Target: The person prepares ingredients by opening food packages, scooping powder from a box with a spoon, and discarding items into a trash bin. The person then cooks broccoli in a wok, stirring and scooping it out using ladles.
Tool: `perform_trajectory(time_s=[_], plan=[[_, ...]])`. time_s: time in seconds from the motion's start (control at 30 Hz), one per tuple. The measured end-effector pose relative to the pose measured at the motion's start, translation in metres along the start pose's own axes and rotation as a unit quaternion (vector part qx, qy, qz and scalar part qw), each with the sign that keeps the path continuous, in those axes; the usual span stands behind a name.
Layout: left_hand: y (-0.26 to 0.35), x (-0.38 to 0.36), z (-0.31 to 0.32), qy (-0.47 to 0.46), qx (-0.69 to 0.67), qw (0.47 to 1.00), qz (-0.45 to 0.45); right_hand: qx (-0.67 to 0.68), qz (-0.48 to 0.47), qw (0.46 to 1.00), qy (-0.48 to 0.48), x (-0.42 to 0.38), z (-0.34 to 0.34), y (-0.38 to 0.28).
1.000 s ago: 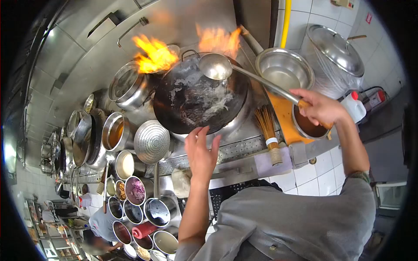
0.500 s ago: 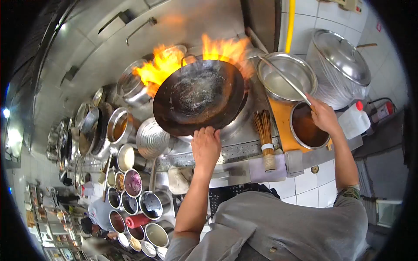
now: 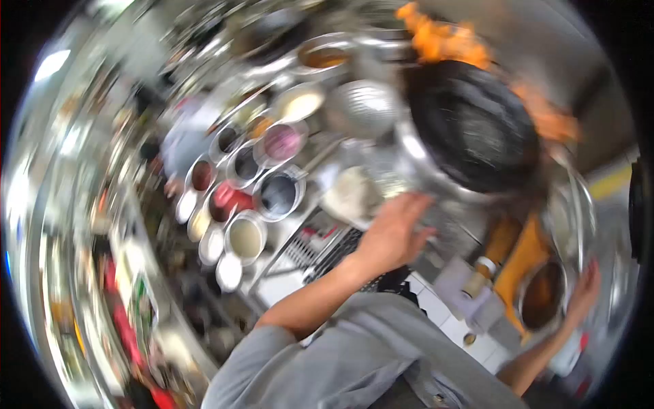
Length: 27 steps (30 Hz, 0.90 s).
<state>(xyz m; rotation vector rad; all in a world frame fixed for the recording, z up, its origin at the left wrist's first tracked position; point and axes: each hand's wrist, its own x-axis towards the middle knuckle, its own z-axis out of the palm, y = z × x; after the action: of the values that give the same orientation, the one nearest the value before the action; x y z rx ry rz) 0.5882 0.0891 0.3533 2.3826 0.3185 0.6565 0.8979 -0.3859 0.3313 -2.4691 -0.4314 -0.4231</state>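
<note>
A dark wok rests on the stove, with orange flames behind its far edge. My left hand is off the wok, its fingers apart and nothing in them, close to a crumpled pale cloth. Over at the right, my right hand is beside a pot of brown liquid. Motion blur smears its fingers, and what it holds cannot be made out. A bamboo brush lies between the wok and that pot.
Several metal containers of ingredients, one with purple pieces, stand at the left around a red bottle. A perforated ladle lies beside the wok. Another person in a pale top is farther left. Shelving runs along the lower left.
The view has swung left and blurred. My left hand has let go of the wok's near rim and moved away from it. The wok now sits lower on the stove.
</note>
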Motion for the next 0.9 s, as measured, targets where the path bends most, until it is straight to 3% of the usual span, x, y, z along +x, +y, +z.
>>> perform_trajectory(time_s=[0.03,0.1,0.23,0.37,0.4,0.53,0.7,0.9], plan=[[-0.009,-0.02,-0.01,-0.022,-0.018,0.999,-0.025,-0.069,-0.043,0.997,0.004,-0.001,-0.001,-0.062],[-0.013,-0.057,-0.035,-0.027,-0.047,0.996,-0.068,0.134,-0.048,0.989,-0.039,-0.007,0.024,-0.138],[-0.028,-0.147,-0.085,-0.014,-0.018,0.98,-0.199,0.275,-0.132,0.938,-0.165,-0.026,0.101,-0.24],[-0.042,-0.256,-0.126,0.123,0.072,0.952,-0.272,0.338,-0.17,0.877,-0.297,-0.077,0.158,-0.376],[-0.036,-0.285,-0.141,0.143,0.056,0.931,-0.331,0.346,-0.202,0.856,-0.327,-0.097,0.169,-0.406],[-0.033,-0.411,-0.18,0.281,0.092,0.852,-0.433,0.375,-0.281,0.752,-0.464,-0.197,0.185,-0.516],[-0.036,-0.546,-0.22,0.433,0.15,0.722,-0.519,0.339,-0.343,0.68,-0.552,-0.312,0.187,-0.589],[-0.054,-0.634,-0.268,0.438,0.194,0.686,-0.548,0.258,-0.382,0.632,-0.623,-0.403,0.177,-0.616]])
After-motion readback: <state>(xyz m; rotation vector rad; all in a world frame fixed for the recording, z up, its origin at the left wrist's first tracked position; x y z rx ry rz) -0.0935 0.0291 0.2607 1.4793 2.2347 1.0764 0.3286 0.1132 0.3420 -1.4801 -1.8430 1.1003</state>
